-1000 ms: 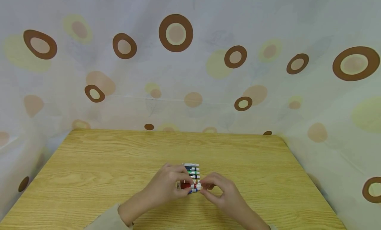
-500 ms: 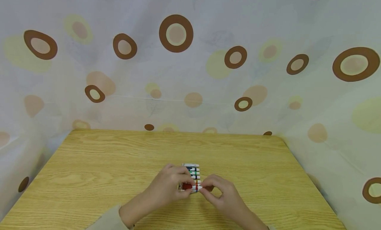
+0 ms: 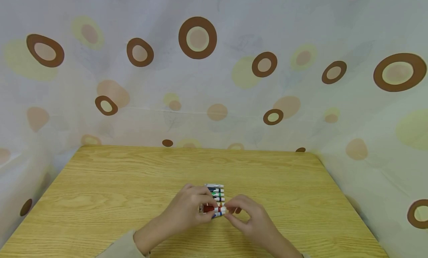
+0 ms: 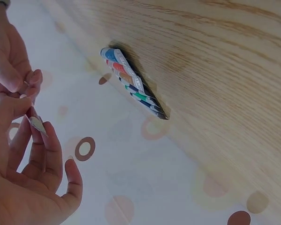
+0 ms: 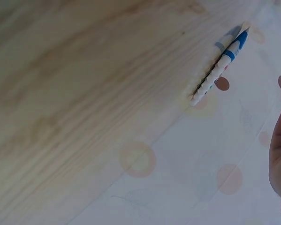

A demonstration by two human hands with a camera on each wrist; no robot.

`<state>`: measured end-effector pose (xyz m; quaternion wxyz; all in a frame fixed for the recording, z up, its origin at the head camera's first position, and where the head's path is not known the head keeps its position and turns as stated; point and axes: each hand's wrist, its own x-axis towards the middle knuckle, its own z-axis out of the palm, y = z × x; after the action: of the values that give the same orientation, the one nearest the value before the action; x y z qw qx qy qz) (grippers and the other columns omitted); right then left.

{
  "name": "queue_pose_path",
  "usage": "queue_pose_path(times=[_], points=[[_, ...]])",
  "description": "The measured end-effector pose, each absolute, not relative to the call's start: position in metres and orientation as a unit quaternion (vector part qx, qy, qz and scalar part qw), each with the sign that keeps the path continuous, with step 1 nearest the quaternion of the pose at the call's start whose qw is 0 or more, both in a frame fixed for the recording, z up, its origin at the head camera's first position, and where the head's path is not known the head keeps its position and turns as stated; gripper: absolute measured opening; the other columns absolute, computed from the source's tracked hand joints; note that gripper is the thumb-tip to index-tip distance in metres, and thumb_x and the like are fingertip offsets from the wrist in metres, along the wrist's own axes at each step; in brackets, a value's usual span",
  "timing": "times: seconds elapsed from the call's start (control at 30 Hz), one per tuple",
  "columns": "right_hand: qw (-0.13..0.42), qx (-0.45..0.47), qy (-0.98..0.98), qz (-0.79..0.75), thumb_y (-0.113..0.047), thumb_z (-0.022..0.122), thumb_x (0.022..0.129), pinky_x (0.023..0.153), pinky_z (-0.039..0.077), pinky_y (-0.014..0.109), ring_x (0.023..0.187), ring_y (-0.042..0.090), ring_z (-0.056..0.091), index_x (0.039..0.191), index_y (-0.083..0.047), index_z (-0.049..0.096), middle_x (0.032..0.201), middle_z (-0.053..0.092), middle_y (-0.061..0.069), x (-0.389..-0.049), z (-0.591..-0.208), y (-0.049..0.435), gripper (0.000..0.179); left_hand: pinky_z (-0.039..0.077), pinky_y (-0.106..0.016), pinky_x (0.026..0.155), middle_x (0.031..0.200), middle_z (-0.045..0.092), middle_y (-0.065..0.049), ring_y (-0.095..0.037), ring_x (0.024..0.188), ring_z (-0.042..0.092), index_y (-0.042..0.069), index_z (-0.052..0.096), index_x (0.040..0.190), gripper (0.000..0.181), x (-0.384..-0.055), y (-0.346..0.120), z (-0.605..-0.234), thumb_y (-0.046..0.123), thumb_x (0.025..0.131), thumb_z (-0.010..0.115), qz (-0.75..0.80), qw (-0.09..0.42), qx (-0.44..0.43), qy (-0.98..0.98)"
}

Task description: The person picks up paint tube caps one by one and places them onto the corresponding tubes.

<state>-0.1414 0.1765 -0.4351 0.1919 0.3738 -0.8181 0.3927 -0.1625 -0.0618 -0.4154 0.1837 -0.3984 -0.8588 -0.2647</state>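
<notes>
Between thumb and fingers my left hand holds a small paint tube with a red body and white cap. My right hand pinches at the cap end, thumb and index fingertips meeting there. In the left wrist view the tube's flat crimped end sticks out from the left fingers. Below the hands a row of similar paint tubes lies on the table, caps to the right. A blue-banded tube is nearest the person. The left hand hides part of the row.
A wood-grain table spreads around the row. Behind it and at both sides hangs a pale curtain printed with brown and yellow circles.
Half a second ago the held tube dipped slightly toward the person and covered the blue-banded tube; now it is back up and that tube shows again. The right fingers shifted slightly at the cap.
</notes>
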Motion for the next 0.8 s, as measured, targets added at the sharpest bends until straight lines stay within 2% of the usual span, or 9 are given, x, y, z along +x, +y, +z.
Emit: queue_pose_path(times=[0.17, 0.3, 0.43, 0.67, 0.8], points=[[0.212, 0.404, -0.801, 0.387, 0.008, 0.080, 0.081, 0.073, 0.055, 0.020, 0.082, 0.008, 0.061, 0.106, -0.014, 0.071, 0.098, 0.071, 0.000, -0.1431, -0.4365, 0.1763, 0.035, 0.039, -0.018, 0.075, 0.084, 0.068, 0.014, 0.004, 0.071, 0.055, 0.022, 0.080, 0.086, 0.013, -0.1628, -0.0614, -0.4156, 0.018, 0.077, 0.089, -0.274, 0.185, -0.404, -0.853], [0.217, 0.407, -0.796, 0.392, 0.006, 0.078, 0.085, 0.074, 0.054, 0.018, 0.083, 0.007, 0.060, 0.104, -0.013, 0.071, 0.098, 0.071, -0.001, -0.1436, -0.4364, 0.1759, 0.028, 0.035, -0.015, 0.073, 0.082, 0.067, 0.013, 0.004, 0.069, 0.054, 0.022, 0.080, 0.086, 0.014, -0.1626, -0.0600, -0.4153, 0.017, 0.076, 0.089, -0.278, 0.197, -0.415, -0.843], [0.218, 0.405, -0.793, 0.398, 0.002, 0.077, 0.089, 0.073, 0.054, 0.020, 0.083, 0.007, 0.060, 0.102, -0.015, 0.070, 0.096, 0.071, -0.001, -0.1437, -0.4367, 0.1757, 0.022, 0.039, -0.017, 0.075, 0.082, 0.067, 0.014, 0.003, 0.070, 0.055, 0.022, 0.080, 0.085, 0.016, -0.1620, -0.0580, -0.4148, 0.016, 0.074, 0.090, -0.269, 0.222, -0.420, -0.838], [0.205, 0.396, -0.794, 0.413, 0.003, 0.075, 0.089, 0.075, 0.052, 0.015, 0.081, 0.005, 0.059, 0.099, -0.014, 0.071, 0.093, 0.070, -0.002, -0.1425, -0.4392, 0.1759, 0.021, 0.046, -0.021, 0.074, 0.082, 0.067, 0.013, -0.001, 0.075, 0.060, 0.022, 0.079, 0.081, 0.019, -0.1611, -0.0547, -0.4163, 0.020, 0.070, 0.093, -0.234, 0.289, -0.433, -0.821], [0.205, 0.392, -0.800, 0.406, 0.001, 0.076, 0.090, 0.075, 0.052, 0.014, 0.081, 0.006, 0.060, 0.102, -0.014, 0.071, 0.094, 0.071, -0.001, -0.1419, -0.4387, 0.1763, 0.020, 0.044, -0.020, 0.076, 0.083, 0.067, 0.013, 0.000, 0.076, 0.059, 0.022, 0.079, 0.082, 0.017, -0.1601, -0.0552, -0.4172, 0.020, 0.072, 0.092, -0.247, 0.266, -0.427, -0.828]])
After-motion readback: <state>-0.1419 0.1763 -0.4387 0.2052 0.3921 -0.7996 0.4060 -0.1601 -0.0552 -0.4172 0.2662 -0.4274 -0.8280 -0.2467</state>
